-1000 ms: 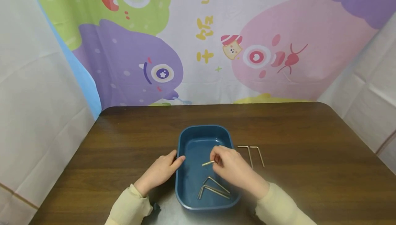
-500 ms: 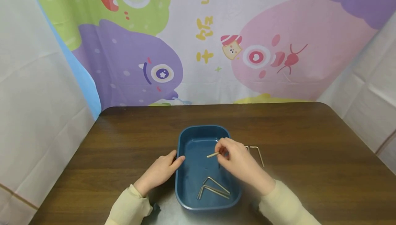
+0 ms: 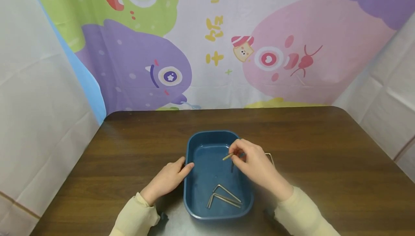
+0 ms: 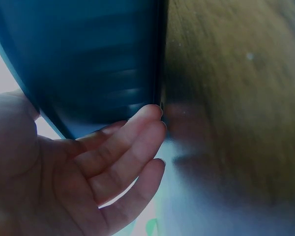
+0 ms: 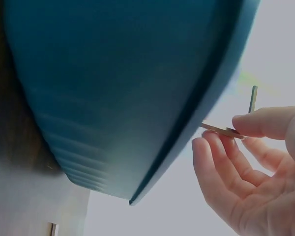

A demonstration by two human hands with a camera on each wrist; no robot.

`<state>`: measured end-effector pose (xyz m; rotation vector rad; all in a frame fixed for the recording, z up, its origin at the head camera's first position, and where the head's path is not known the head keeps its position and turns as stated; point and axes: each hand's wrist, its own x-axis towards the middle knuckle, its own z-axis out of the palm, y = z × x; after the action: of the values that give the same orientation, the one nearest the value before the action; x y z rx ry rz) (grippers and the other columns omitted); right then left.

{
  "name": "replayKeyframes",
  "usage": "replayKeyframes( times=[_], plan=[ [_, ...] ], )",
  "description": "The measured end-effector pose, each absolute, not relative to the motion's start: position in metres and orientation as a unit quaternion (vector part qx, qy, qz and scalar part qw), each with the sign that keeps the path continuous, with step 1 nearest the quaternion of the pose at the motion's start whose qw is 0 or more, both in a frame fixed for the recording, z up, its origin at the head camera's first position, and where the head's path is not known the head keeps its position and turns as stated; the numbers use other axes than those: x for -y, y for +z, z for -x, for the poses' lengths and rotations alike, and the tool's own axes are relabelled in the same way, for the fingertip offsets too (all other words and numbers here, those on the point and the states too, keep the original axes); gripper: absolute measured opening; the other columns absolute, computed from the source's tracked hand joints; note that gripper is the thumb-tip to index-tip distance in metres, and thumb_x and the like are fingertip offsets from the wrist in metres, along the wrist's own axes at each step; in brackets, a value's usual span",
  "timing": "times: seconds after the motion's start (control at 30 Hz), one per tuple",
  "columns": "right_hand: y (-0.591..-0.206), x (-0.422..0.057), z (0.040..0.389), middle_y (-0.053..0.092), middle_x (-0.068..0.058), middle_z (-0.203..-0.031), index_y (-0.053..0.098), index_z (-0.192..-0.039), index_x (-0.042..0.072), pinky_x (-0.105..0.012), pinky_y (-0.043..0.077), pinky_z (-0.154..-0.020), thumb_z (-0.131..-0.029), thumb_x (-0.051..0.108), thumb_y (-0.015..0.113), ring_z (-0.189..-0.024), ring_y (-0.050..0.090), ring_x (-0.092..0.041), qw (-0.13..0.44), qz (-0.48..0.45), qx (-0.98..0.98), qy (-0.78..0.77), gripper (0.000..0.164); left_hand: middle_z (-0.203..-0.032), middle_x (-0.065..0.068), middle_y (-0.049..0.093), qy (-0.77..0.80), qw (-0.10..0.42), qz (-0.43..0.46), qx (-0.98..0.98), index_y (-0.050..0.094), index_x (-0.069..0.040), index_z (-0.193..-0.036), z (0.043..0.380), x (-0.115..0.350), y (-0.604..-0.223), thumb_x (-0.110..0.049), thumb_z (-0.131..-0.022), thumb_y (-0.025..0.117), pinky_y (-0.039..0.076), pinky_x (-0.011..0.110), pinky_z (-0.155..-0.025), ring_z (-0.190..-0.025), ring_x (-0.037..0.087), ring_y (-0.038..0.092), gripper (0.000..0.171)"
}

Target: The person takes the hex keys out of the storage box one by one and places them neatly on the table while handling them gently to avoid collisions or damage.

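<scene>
My left hand (image 3: 168,177) holds the left wall of a blue plastic tray (image 3: 214,216), thumb over the rim; in the left wrist view its fingers (image 4: 137,142) lie along the outer side. Above the tray's right rim, my right hand (image 3: 254,162) pinches an L-shaped hex key (image 3: 227,156). In the right wrist view this hex key (image 5: 221,129) sits between thumb and fingertips, one arm sticking up. Inside the tray's near end lie several more hex keys (image 3: 227,200), partly overlapping.
To the right of the tray, another hex key (image 3: 270,156) lies on the brown wooden table (image 3: 324,164), partly hidden by my right hand. Behind the table hangs a cartoon-printed cloth (image 3: 207,84). Pale cloth walls stand at both sides.
My right hand has moved away from me and to the right, carrying the hex key from over the tray's middle to its right rim. The left hand and tray stay put.
</scene>
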<state>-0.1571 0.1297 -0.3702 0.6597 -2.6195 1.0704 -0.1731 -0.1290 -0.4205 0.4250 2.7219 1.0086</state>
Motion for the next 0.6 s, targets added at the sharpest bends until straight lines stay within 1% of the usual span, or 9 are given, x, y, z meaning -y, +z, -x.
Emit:
replayKeyframes(
  times=[0.13,0.3,0.47,0.6],
  plan=[
    [-0.367,-0.132,0.158,0.060,0.006,-0.087,0.058,-0.087,0.016,-0.021,0.048,-0.063,-0.083,0.004,0.062,-0.075,0.058,-0.005,0.111,-0.229,0.887,0.385,0.014,-0.060,-0.003,0.029,0.345,0.105,-0.145,-0.922,0.047,-0.011,-0.080,0.173,0.129,-0.421,-0.040,-0.095,0.044,0.029,0.025,-0.050,-0.052,0.011,0.034,0.032],
    [-0.366,-0.136,0.160,0.061,0.005,-0.088,0.057,-0.089,0.015,-0.023,0.050,-0.067,-0.085,0.002,0.060,-0.078,0.060,-0.006,0.119,-0.236,0.879,0.398,0.014,-0.060,-0.003,0.030,0.345,0.105,-0.143,-0.922,0.047,-0.012,-0.080,0.173,0.129,-0.421,-0.041,-0.094,0.044,0.029,0.024,-0.050,-0.051,0.010,0.035,0.033],
    [-0.364,-0.140,0.162,0.062,0.004,-0.086,0.058,-0.091,0.011,-0.022,0.050,-0.067,-0.085,0.000,0.059,-0.077,0.061,-0.007,0.132,-0.226,0.877,0.403,0.013,-0.060,-0.002,0.031,0.342,0.104,-0.141,-0.923,0.047,-0.012,-0.080,0.172,0.128,-0.420,-0.039,-0.095,0.044,0.029,0.025,-0.050,-0.051,0.011,0.035,0.031],
    [-0.362,-0.142,0.162,0.062,0.004,-0.085,0.058,-0.093,0.011,-0.023,0.050,-0.065,-0.086,0.001,0.058,-0.075,0.060,-0.007,0.134,-0.212,0.879,0.405,0.013,-0.060,-0.003,0.030,0.340,0.104,-0.139,-0.924,0.047,-0.012,-0.080,0.173,0.128,-0.420,-0.039,-0.095,0.044,0.030,0.025,-0.051,-0.052,0.011,0.037,0.031]
  ],
)
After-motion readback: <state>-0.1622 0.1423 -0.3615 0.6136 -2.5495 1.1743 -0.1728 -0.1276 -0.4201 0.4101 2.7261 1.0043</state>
